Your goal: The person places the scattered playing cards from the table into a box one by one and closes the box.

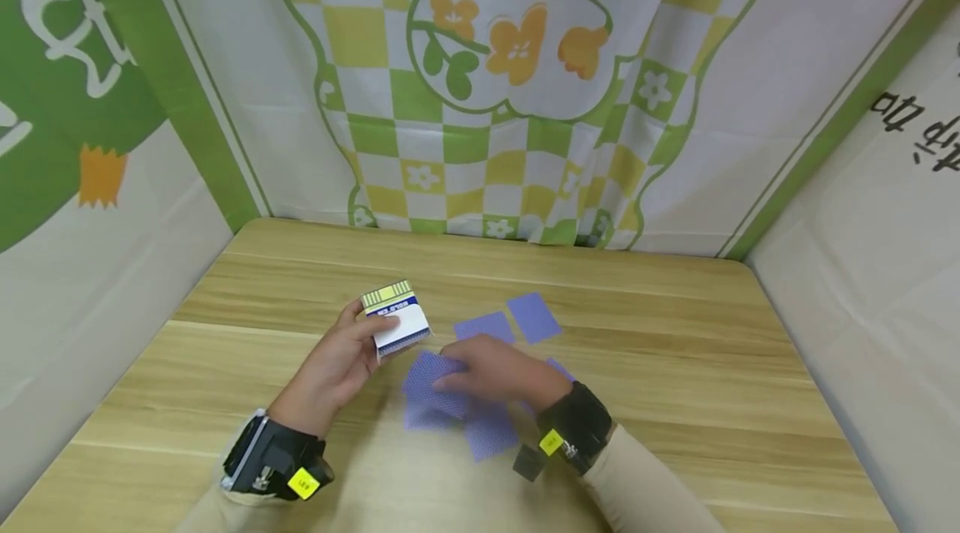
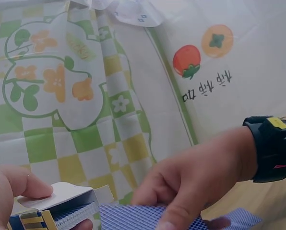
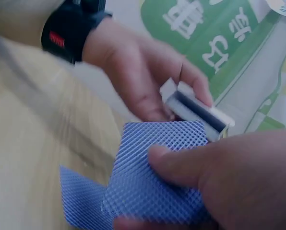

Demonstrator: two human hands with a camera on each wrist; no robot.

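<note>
My left hand [image 1: 341,362] grips a white, blue and yellow card box [image 1: 402,323], its thumb across the printed face. In the left wrist view the box's end is open, and a stack of playing cards [image 2: 77,216] shows inside. Just to the right, my right hand [image 1: 498,371] pinches a blue-patterned playing card [image 3: 155,191] with the thumb on top; whether more cards lie under it I cannot tell. Below this hand, loose blue-backed cards [image 1: 491,435] lie on the table.
Two more blue cards lie farther back, one card [image 1: 483,325] beside another card [image 1: 535,318]. Part of a further card [image 1: 558,368] shows behind my right wrist. The wooden table [image 1: 660,333] meets a patterned curtain [image 1: 495,150] at its back edge, with cloth walls on both sides.
</note>
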